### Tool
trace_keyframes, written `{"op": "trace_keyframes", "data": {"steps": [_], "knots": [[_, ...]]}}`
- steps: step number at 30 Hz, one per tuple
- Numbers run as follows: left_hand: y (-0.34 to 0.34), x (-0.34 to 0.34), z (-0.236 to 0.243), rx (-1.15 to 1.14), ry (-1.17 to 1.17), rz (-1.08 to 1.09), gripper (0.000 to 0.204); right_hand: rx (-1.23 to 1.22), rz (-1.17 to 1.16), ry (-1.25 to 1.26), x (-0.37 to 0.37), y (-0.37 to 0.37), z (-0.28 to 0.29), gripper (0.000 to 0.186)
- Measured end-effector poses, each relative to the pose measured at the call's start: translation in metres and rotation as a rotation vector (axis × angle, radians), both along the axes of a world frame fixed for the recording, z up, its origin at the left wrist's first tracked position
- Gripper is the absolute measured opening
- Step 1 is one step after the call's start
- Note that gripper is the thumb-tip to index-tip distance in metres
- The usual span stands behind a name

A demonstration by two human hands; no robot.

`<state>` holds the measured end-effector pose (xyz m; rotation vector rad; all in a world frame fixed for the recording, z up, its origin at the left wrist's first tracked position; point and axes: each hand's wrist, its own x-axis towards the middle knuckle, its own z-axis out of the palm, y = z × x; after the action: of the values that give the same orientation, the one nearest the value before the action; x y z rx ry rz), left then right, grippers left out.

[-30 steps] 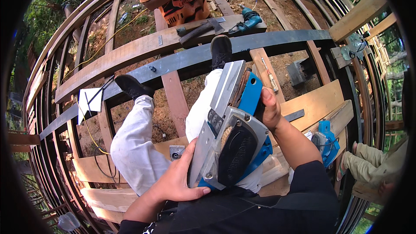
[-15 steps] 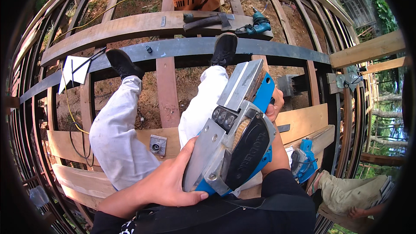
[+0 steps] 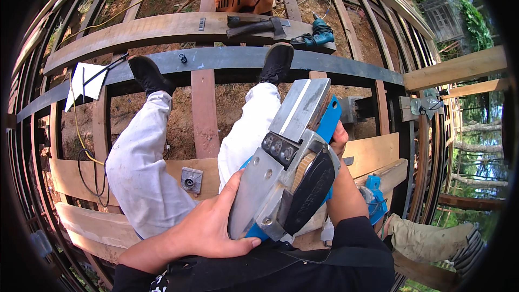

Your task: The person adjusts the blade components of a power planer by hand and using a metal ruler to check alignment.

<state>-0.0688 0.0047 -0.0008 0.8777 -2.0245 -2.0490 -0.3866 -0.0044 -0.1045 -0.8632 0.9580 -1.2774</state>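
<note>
An electric hand planer (image 3: 254, 189) rests upside down over my lap, its grey metal sole and the cutter drum slot facing up. It has a blue body, a black belt cover and a ribbed yellow belt at the side. My left hand (image 3: 219, 224) grips the near end, thumb along the lower edge and fingers against the sole's left side. At the far right side my right hand (image 3: 339, 139) is closed around the blue body; most of its fingers are hidden behind the planer.
Past my feet, a dark beam (image 3: 238, 58) crosses the open timber frame. A hatchet (image 3: 257, 28) and a teal drill (image 3: 321, 33) lie on a plank (image 3: 130, 35). Another blue power tool (image 3: 376, 199) sits at right, near a co-worker's leg (image 3: 427, 243). Another person stands ahead.
The view has shifted slightly, moving the surroundings left. My right hand sits a little further behind the planer. At right, the co-worker's hand has left view; the person ahead has moved their arms.
</note>
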Motion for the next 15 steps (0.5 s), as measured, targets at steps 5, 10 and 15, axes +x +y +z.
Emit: {"op": "trace_keyframes", "data": {"steps": [5,10,15], "knots": [[0.014,-0.009,0.001,-0.137,-0.100,0.048,0.113,0.041,-0.050,-0.109,-0.004,0.010,0.002,0.108],[0.025,-0.014,0.003,-0.219,-0.143,0.030,0.119,0.053,-0.056,-0.241,0.024,0.021,0.031,0.104],[0.040,-0.020,-0.011,-0.428,-0.049,0.077,0.130,0.071,0.070,-0.500,0.032,0.026,0.025,0.117]]}}
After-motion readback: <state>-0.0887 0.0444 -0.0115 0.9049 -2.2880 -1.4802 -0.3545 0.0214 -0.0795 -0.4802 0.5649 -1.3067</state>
